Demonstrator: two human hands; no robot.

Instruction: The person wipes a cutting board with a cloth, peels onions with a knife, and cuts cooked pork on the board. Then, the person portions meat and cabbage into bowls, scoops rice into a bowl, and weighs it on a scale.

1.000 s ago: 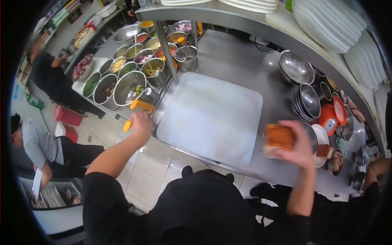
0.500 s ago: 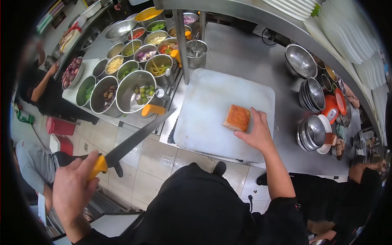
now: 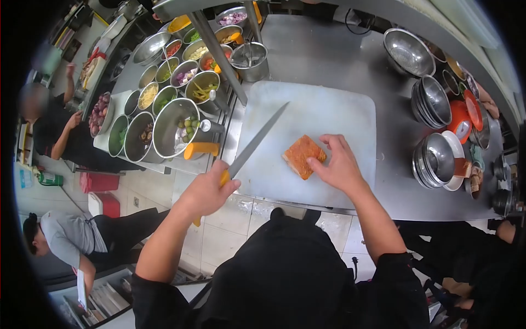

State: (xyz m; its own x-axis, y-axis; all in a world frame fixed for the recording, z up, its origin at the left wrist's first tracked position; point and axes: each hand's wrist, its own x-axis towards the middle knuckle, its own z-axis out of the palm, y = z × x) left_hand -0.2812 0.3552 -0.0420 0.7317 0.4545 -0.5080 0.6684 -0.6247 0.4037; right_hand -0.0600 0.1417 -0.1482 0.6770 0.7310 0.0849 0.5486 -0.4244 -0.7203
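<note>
My left hand [image 3: 205, 192] is closed round the yellow handle of a long kitchen knife [image 3: 258, 137]. Its blade slants up and away over the left part of the white cutting board [image 3: 339, 104], clear of the meat. On the board lies a block of roast pork belly [image 3: 304, 157] with orange-brown crackled skin on top. My right hand [image 3: 341, 167] grips the right corner of that block between thumb and fingers.
Metal pots of cut vegetables stand to the left, the nearest holding green limes [image 3: 188, 129]. Another yellow handle [image 3: 201, 149] juts out beside them. Stacked steel bowls [image 3: 433, 162] and an orange scale [image 3: 459, 122] are at right. Co-workers [image 3: 66, 126] stand on both sides.
My left hand has brought the knife right and forward, so its blade is now over the board. The pork belly block has turned and shifted slightly left under my right hand.
</note>
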